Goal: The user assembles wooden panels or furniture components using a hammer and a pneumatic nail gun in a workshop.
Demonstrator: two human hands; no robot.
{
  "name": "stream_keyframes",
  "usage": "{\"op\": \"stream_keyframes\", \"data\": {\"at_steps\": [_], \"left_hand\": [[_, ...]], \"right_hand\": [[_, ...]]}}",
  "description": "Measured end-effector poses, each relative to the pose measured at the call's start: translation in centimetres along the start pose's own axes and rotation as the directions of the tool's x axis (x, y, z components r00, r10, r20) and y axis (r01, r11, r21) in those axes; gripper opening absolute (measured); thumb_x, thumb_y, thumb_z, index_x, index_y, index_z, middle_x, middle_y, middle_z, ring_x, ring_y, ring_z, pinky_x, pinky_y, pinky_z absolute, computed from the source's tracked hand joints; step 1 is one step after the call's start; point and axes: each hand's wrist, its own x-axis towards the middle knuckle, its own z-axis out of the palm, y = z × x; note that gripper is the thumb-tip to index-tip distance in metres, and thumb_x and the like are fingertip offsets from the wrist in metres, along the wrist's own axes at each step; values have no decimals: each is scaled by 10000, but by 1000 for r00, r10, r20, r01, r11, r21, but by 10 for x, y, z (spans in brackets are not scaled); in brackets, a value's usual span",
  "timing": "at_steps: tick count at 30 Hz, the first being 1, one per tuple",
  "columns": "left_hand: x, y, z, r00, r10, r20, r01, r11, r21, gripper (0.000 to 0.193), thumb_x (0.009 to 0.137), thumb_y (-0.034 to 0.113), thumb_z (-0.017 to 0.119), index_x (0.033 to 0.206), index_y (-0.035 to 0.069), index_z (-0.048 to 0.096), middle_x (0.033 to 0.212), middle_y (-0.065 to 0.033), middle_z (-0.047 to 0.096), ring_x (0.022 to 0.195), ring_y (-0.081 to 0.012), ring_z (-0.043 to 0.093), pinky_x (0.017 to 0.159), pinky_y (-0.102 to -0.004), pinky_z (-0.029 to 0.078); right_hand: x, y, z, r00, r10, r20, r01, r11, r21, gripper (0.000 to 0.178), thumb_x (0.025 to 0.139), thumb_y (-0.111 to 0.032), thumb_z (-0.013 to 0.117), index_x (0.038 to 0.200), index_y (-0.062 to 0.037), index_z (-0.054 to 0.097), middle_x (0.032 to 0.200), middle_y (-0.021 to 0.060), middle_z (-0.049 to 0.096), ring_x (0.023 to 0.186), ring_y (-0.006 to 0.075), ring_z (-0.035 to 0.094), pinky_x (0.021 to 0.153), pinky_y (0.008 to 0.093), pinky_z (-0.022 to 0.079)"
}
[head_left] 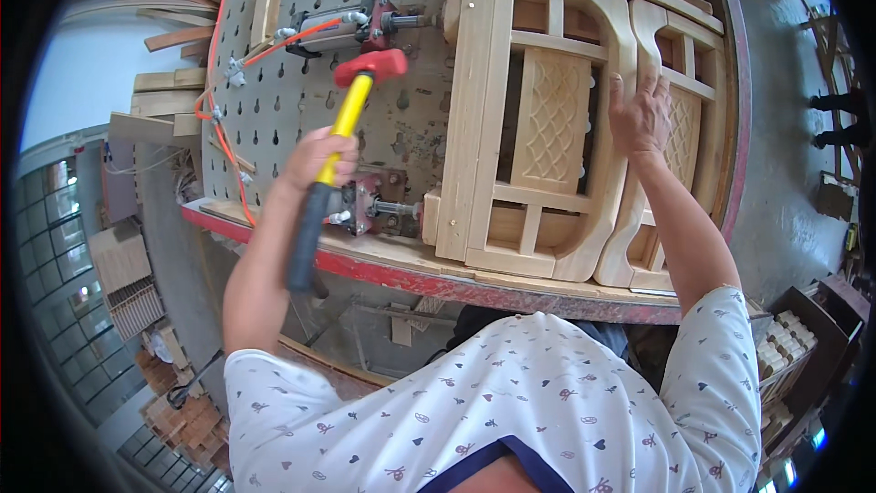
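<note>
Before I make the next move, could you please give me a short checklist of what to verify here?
1. Hammer gripped: ok; the left hand is closed around its handle.
2. Hammer's red head off the wood: ok; it appears left of the carved wooden frames.
3. Right hand clear of the frames: not ok; it lies on their curved rails.
4. Cylinder rods pressing firmly: cannot tell; they point toward the frames, but force does not show.
5. Frame joints fully tight: cannot tell from this view.

A head-worn fisheye looks down from nearby at both hands (641, 119).
</note>
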Motion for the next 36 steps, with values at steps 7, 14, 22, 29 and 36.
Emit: {"op": "stream_keyframes", "data": {"at_steps": [7,14,22,29,36], "left_hand": [[-12,9,-37,921,191,-339,-66,935,347,114,811,111,629,878,48,561,685,-63,572,514,-159,524,451,-297,438],[50,33,51,864,491,-110,221,-173,960,223,811,206,624,922,14,646,796,-177,669,709,-363,636,610,-446,508],[166,27,242,932,278,-234,-44,726,686,223,886,216,641,870,-5,625,721,-127,649,499,-168,541,424,-269,418],[203,17,279,851,212,-480,51,877,478,193,916,173,593,904,-17,625,756,-123,671,476,-102,490,376,-198,359],[231,2,285,725,126,-677,-138,990,35,165,929,95,504,942,-6,634,755,-128,674,470,-107,491,372,-205,360]], "right_hand": [[0,-4,-3,1000,12,26,-12,1000,-19,729,944,-522,471,1438,4,368,1390,353,424,1190,486,513,957,512,470],[-1,-2,-10,1000,3,10,-3,1000,-17,726,945,-516,472,1446,-2,360,1375,344,443,1136,466,535,952,492,466],[-1,-2,-4,999,-11,-34,11,1000,-5,743,932,-534,487,1441,-5,370,1366,335,463,1147,471,545,928,489,491],[-1,1,-4,1000,-1,-1,1,998,55,786,907,-551,516,1432,15,367,1337,360,457,1104,469,544,891,471,496],[2,4,-4,998,-57,-29,59,996,72,802,889,-560,543,1415,23,381,1319,388,442,1083,487,541,881,472,498]]}}
